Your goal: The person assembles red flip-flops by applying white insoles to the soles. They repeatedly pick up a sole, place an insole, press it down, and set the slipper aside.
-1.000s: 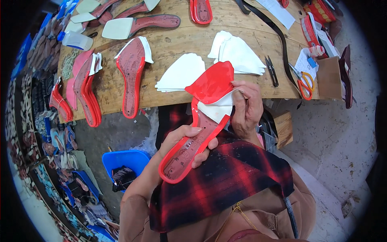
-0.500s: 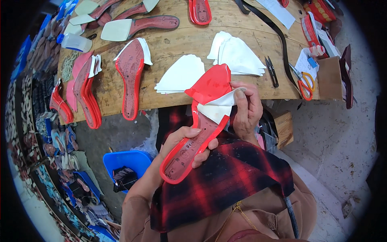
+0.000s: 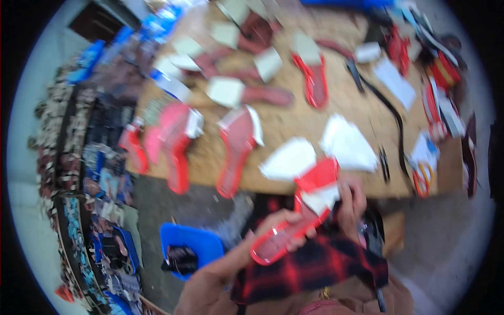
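Grip state: both hands stay closed on the red sandal sole, as in the two earlier views. The left hand cradles the heel end from beneath, fingers wrapped around the far edge. The right hand pinches the toe end, where the red upper piece and its white lining fold over the sole. The sole is held above the lap, over the red-and-black plaid cloth, just short of the near edge of the wooden surface.

Change: the hold and the position of the sole in the hands are unchanged. The view itself has swung upward and is now motion-blurred, so more of the surface shows. Judged from this, the head has turned while the fitting of the upper onto the sole continues without a regrip.

Surroundings: two white cut pieces lie on the surface just beyond the hands. Further red soles lie to the left of them. Orange-handled scissors lie at the right. A blue tray sits on the floor at lower left.
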Demonstrator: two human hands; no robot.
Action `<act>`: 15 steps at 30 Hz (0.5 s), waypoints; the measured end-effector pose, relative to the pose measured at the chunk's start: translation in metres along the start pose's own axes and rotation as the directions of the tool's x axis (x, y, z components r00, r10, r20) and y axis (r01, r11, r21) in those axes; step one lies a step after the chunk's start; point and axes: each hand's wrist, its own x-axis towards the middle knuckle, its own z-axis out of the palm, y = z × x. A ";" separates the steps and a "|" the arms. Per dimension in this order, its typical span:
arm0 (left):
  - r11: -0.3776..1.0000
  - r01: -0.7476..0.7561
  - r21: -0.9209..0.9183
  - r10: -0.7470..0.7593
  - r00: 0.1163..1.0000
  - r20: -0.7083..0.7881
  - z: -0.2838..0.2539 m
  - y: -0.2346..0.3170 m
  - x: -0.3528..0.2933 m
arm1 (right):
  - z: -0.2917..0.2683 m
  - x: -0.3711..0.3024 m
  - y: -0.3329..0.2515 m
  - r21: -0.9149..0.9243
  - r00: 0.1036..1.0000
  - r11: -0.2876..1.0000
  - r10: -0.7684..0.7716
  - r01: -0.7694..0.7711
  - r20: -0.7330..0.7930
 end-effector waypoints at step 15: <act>0.941 -0.253 0.226 0.247 0.968 0.052 0.037 0.002 -0.008 | -0.041 0.039 -0.050 0.030 0.511 0.702 -0.546 0.712 0.664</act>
